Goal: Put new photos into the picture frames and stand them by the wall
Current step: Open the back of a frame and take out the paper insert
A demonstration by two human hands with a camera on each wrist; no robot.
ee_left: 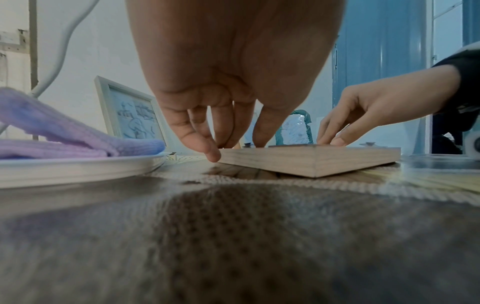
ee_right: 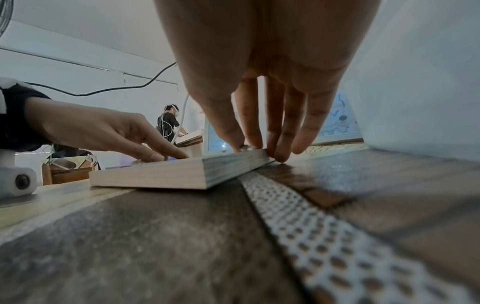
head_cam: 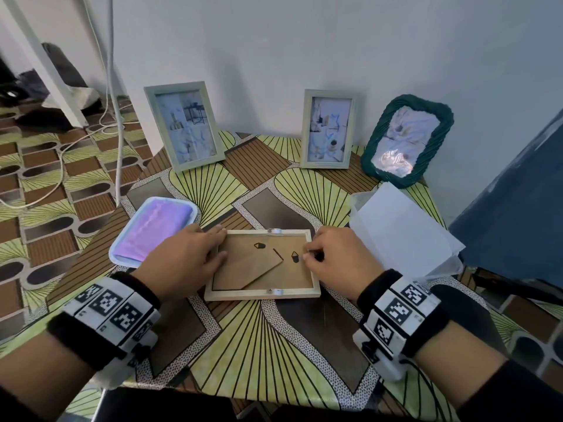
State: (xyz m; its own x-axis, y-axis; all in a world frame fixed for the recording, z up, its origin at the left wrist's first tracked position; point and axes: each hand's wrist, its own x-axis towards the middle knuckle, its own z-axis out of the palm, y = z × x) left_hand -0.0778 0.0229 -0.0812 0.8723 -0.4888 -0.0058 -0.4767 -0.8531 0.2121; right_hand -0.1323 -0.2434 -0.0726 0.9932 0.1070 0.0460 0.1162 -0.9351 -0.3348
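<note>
Frame (head_cam: 262, 264) lies face down on the surface (head_cam: 274, 354) between our hands, long axis left to right, our left hand (head_cam: 182, 260) pressing straight fingers on its left end while our right hand (head_cam: 338, 260) pinches a small tab at its right edge.

Frame (head_cam: 262, 264) face-down between tray (head_cam: 122, 254) left, container (head_cam: 451, 263) right

frame (head_cam: 262, 295): pale matt wood | cloth (head_cam: 155, 229): soft knit | tablecloth (head_cam: 259, 354): glossy
</note>
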